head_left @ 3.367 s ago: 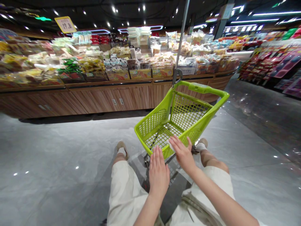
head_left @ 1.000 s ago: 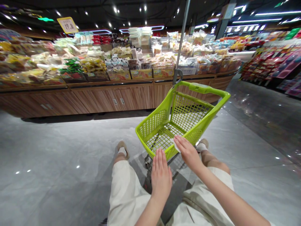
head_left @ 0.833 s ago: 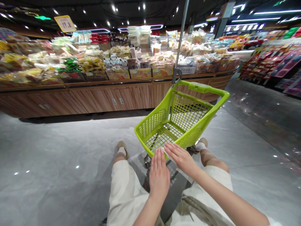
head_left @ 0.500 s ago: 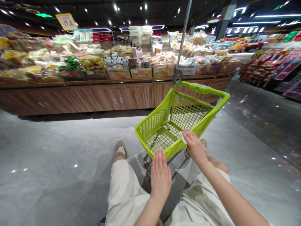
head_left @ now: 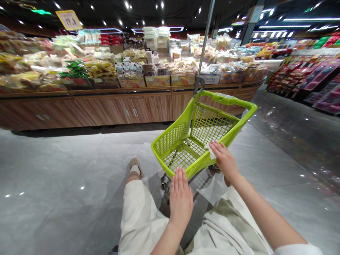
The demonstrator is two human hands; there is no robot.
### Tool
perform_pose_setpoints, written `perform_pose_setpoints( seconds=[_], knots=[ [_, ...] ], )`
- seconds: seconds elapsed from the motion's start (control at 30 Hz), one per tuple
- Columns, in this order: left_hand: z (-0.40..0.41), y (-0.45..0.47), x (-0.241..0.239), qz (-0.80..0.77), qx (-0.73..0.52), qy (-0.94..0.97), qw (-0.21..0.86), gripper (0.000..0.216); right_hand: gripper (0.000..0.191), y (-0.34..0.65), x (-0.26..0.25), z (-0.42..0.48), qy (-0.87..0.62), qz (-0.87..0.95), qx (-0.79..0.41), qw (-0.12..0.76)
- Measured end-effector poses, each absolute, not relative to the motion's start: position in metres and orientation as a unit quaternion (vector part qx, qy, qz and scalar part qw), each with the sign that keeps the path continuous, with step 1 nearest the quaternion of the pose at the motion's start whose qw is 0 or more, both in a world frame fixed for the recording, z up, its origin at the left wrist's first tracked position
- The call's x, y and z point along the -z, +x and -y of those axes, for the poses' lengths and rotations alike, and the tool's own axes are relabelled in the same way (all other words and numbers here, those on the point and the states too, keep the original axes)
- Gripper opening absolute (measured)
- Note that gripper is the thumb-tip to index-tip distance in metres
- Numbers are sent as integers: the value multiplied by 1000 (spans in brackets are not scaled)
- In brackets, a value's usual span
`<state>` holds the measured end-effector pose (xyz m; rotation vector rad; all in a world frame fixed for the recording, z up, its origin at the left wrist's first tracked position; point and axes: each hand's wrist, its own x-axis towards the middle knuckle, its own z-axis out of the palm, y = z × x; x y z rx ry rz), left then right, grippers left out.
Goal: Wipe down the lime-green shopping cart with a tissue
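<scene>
A bright green shopping cart [head_left: 174, 139] with a lattice basket stands in front of me, and no goods show inside it. Flat on its near rim, toward the left corner, rests my left hand [head_left: 181, 198], fingers stretched out and holding nothing. Farther right on the same rim, my right hand [head_left: 225, 161] presses a white wipe [head_left: 211, 152] against the green plastic. Most of the wipe is hidden beneath the fingers. From the cart's far left corner rises a grey metal pole [head_left: 204, 46].
Behind the cart runs a wooden display counter [head_left: 127, 109] piled with packaged snacks [head_left: 130, 72]. A yellow-edged price sign [head_left: 69, 20] stands above it at left. Shelves of colourful packets [head_left: 294, 76] stand at right. Grey shiny floor [head_left: 66, 170] surrounds the cart.
My right hand has slid a little to the right along the rim with the wipe. My left hand stays in place on the rim. The view has shifted slightly.
</scene>
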<state>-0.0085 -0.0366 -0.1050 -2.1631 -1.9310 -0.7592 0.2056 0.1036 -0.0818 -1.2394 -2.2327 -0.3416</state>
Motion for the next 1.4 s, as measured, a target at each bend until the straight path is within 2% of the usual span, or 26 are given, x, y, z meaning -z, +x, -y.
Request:
perform_pose_setpoints(
  seconds=[0.13,0.3,0.5,0.6,0.8,0.93,1.03,1.13,1.3,1.4],
  knots=[
    [36,-4,106,650,254,-712,81,86,69,153,93,-60,-415,852,107,301],
    [37,-8,108,649,234,-718,88,88,60,122,95,-30,-314,904,82,279],
    [37,-9,105,644,238,-722,87,82,74,195,83,-93,-421,849,118,296],
    [36,-4,106,653,251,-710,82,84,77,186,85,-90,-464,819,117,317],
    [34,-3,115,658,254,-704,85,90,64,112,97,-30,-353,882,84,301],
    [35,-7,111,654,241,-712,87,84,74,155,90,-59,-343,889,93,290],
    [35,-9,106,646,235,-721,89,80,78,194,86,-92,-427,843,117,306],
    [36,-8,105,642,243,-722,89,81,76,184,88,-86,-474,811,120,321],
    [35,-6,112,649,247,-714,85,87,68,123,97,-36,-358,879,85,302],
    [34,-7,114,648,248,-715,88,86,72,146,94,-54,-347,884,91,300]
  ],
)
